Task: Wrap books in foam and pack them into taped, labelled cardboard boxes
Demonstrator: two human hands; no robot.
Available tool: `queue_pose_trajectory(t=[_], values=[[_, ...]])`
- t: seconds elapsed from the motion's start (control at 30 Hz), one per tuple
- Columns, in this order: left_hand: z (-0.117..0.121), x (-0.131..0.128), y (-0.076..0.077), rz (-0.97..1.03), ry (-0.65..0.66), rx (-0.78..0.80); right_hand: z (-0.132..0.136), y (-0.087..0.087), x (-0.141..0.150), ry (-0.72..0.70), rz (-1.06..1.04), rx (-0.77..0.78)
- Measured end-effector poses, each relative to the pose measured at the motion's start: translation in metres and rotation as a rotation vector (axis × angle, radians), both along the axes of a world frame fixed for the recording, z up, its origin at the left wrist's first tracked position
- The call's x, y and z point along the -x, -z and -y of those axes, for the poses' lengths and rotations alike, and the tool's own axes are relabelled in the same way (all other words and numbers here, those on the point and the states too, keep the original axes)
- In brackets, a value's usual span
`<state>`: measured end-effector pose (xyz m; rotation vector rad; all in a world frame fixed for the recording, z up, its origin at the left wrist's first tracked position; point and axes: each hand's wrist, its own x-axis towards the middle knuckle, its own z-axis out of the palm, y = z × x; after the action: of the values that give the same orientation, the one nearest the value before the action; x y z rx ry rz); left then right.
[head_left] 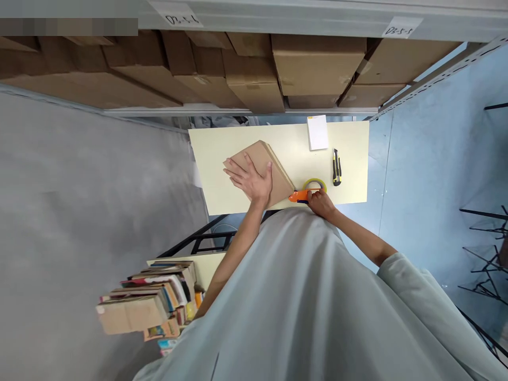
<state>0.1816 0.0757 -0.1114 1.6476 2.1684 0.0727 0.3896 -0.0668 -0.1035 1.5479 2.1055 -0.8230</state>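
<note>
My left hand (pixel 251 181) lies spread on top of a flat brown cardboard box (pixel 280 185), which rests at an angle on a pale yellow table (pixel 214 180). At the box's near right corner, my right hand (pixel 319 202) is wrapped round an orange tape dispenser (pixel 298 196). A yellow-edged roll of tape (pixel 322 183) shows just beyond my right fingers. The dispenser's front end is close beside the box corner; whether they touch, I cannot tell. Further right on the table lies a black and yellow utility knife (pixel 337 168). Near the far edge sits a small white box (pixel 318 133).
Above the table's far edge, a grey metal shelf (pixel 293 18) holds several cardboard boxes (pixel 317 66). A grey wall (pixel 99 174) bounds the left. Stacked books and cardboard (pixel 135 312) stand low at left. Black metal legs (pixel 490 264) show on the right.
</note>
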Motion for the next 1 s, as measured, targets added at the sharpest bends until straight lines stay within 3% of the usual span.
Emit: queue_pose_trajectory(t=[0.13,0.3,0.4,0.5,0.67,0.77,0.93,1.0], values=[[0.000,0.007,0.006,0.029,0.058,-0.080,-0.006,-0.003,-0.018,-0.091,0.045,-0.001],[0.003,0.016,0.026,0.080,0.109,-0.221,-0.021,-0.008,-0.073,-0.086,0.147,-0.026],[0.003,0.020,0.032,0.062,0.164,-0.249,-0.039,-0.010,-0.092,-0.113,0.183,-0.047],[-0.002,0.024,0.030,0.075,0.238,-0.186,-0.069,-0.009,-0.079,-0.162,0.164,-0.035],[-0.031,0.029,0.018,0.196,0.471,-0.051,-0.107,-0.008,-0.025,-0.271,0.086,-0.006],[-0.049,0.025,0.016,0.252,0.572,-0.028,-0.101,-0.012,-0.001,-0.263,0.044,0.060],[-0.053,0.006,0.018,0.239,0.395,-0.053,-0.065,-0.017,0.022,-0.099,0.047,0.131],[-0.048,0.002,0.017,0.243,0.387,-0.064,-0.055,-0.016,0.028,-0.037,0.051,0.133]])
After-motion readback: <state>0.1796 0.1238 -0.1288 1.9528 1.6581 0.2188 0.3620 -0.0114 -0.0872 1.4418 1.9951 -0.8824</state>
